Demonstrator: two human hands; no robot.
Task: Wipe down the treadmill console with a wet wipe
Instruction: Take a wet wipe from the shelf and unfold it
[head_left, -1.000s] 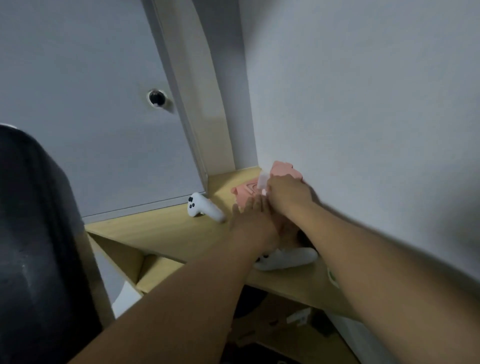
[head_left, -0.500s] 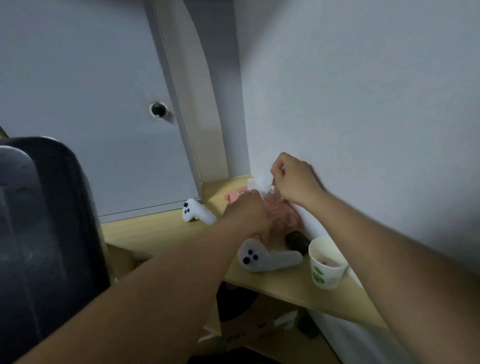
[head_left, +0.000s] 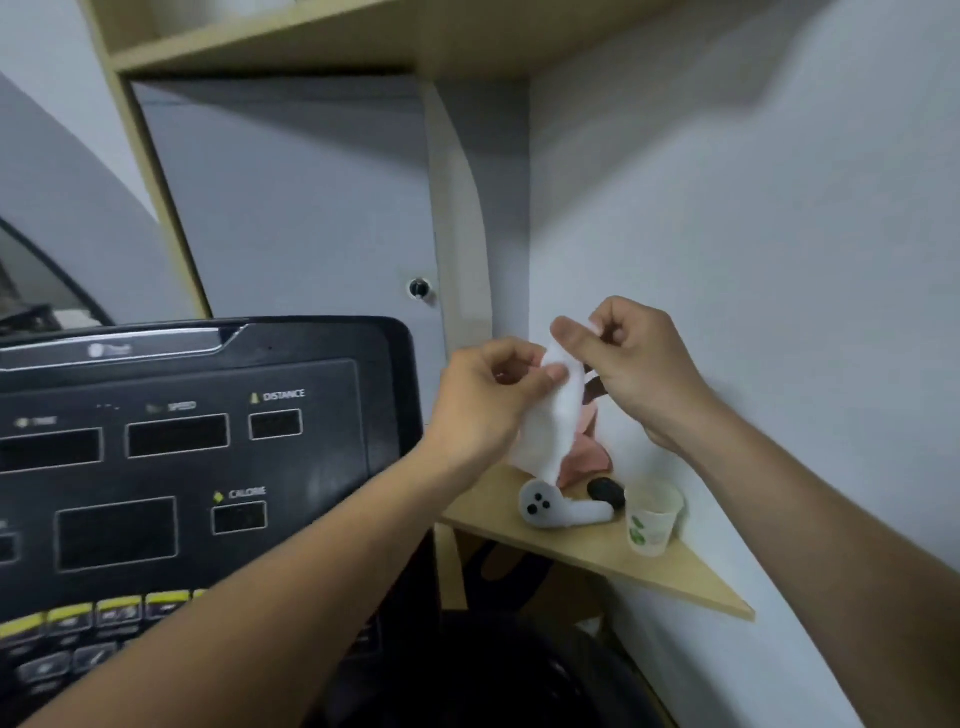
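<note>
Head view, only one camera. Both hands are raised in front of the wall, just right of the treadmill console (head_left: 182, 457).

- Left hand (head_left: 488, 400): thumb and fingertips pinched on the near edge of the wet wipe (head_left: 545, 426). Grasping it.
- Right hand (head_left: 631, 358): thumb and forefinger pinched on the wipe's top corner, other fingers curled in. Grasping it too.
- Wipe: white, hanging between the two grips, its lower part drooping below the left hand. It looks partly folded; judged to be in the middle of being opened out.
- Below the grip: a small wooden shelf (head_left: 691, 582) carrying a pink packet (head_left: 587, 457), probably the wipe pack, mostly hidden behind the wipe. A white controller (head_left: 561, 509) and a paper cup (head_left: 649, 519) sit beside it.
- Left of the grip: the console, black, dark display windows, labels DISTANCE and CALORIE readable, yellow keys low down. The wipe is clear of it, not touching.

Progress, as judged: a wipe is out and in hand. Left to do: finish spreading it, carry it left to the panel, wipe displays, keys and frame. No wiping is visible yet; whether the surface is damp anywhere cannot be told.
</note>
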